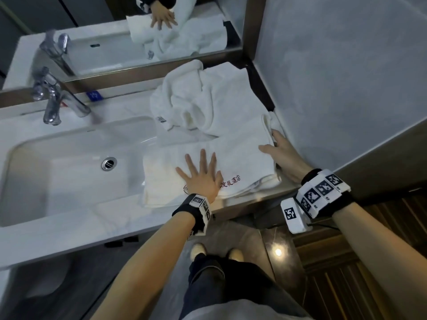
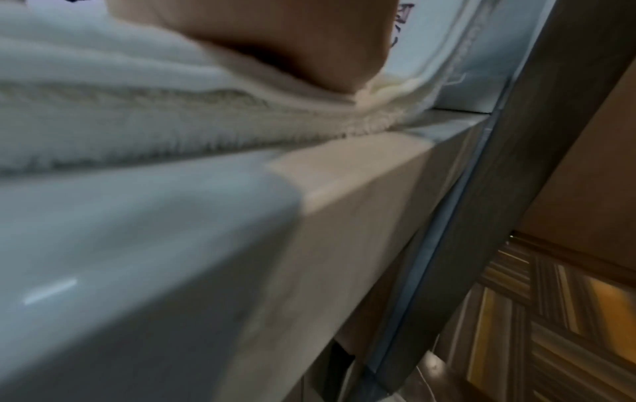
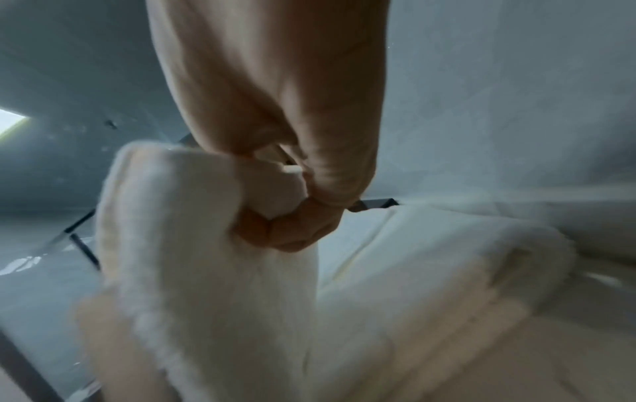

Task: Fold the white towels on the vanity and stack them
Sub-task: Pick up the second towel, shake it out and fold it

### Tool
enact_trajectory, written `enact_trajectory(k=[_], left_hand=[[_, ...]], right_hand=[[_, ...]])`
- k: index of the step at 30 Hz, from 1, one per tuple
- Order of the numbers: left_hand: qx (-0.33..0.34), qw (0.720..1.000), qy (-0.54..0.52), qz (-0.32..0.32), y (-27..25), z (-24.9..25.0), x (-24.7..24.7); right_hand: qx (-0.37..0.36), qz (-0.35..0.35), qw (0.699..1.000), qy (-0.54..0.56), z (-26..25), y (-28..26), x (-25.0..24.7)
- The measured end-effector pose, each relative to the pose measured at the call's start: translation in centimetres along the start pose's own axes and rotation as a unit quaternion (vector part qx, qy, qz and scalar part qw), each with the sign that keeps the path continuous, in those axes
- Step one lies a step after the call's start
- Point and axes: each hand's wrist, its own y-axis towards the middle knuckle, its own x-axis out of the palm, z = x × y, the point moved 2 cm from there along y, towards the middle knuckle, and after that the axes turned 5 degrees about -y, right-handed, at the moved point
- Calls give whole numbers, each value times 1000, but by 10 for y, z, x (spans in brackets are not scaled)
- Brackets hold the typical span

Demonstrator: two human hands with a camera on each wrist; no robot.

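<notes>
A folded white towel (image 1: 233, 155) with red embroidered characters lies on the vanity top (image 1: 129, 107), right of the basin. My left hand (image 1: 201, 174) presses flat on its near half, fingers straight and spread. The left wrist view shows the heel of that hand (image 2: 275, 40) on the towel's layered edge (image 2: 137, 130). My right hand (image 1: 280, 148) is at the towel's right edge, thumb on top. In the right wrist view its fingers (image 3: 285, 231) curl round and pinch a bunch of the towel (image 3: 206, 272). A crumpled heap of white towels (image 1: 208, 100) lies behind, against the mirror.
The white basin (image 1: 69, 169) with a chrome tap (image 1: 53, 98) fills the left of the vanity. A mirror (image 1: 115, 31) runs along the back and a grey wall (image 1: 346, 65) closes the right side. The vanity's front edge (image 2: 344, 204) lies just below the towel.
</notes>
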Motion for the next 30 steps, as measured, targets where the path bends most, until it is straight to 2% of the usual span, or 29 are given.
enact_trajectory(k=[4, 6, 8, 10, 11, 12, 15, 16, 20, 23, 25, 28, 30], left_hand=[[11, 999, 20, -33, 4, -3, -14], [6, 999, -51, 5, 4, -23, -35], [-61, 985, -136, 83, 1, -59, -61], [-157, 959, -210, 107, -4, -103, -83], [-209, 935, -272, 86, -4, -123, -91], [-255, 898, -356, 47, -3, -139, -96], [-324, 733, -594, -66, -8, -161, -103], [-324, 708, -622, -76, -10, -163, -103], [-310, 691, -648, -77, -11, -165, -95], [-282, 638, -709, -105, -10, -163, -93], [-271, 614, -730, -127, -8, -166, -92], [-252, 617, -729, -156, -4, -172, -90], [-241, 628, -720, -170, -3, -175, -89]], right_hand=[[-29, -48, 998, -9, -33, -4, 24], [-44, -55, 997, -15, -49, -3, 39], [-54, -61, 996, -18, -63, 0, 56], [-60, -76, 995, -32, -73, 3, 74], [-63, -86, 993, -43, -78, 4, 84], [-67, -97, 992, -53, -82, 6, 94], [-69, -123, 987, -82, -90, 12, 129], [-68, -128, 985, -91, -92, 15, 141], [-90, -125, 980, -125, -95, 25, 191], [-90, -140, 971, -171, -88, 31, 228], [-71, -167, 962, -204, -76, 33, 249], [-42, -217, 944, -246, -55, 32, 265], [-49, -228, 949, -210, -45, 33, 261]])
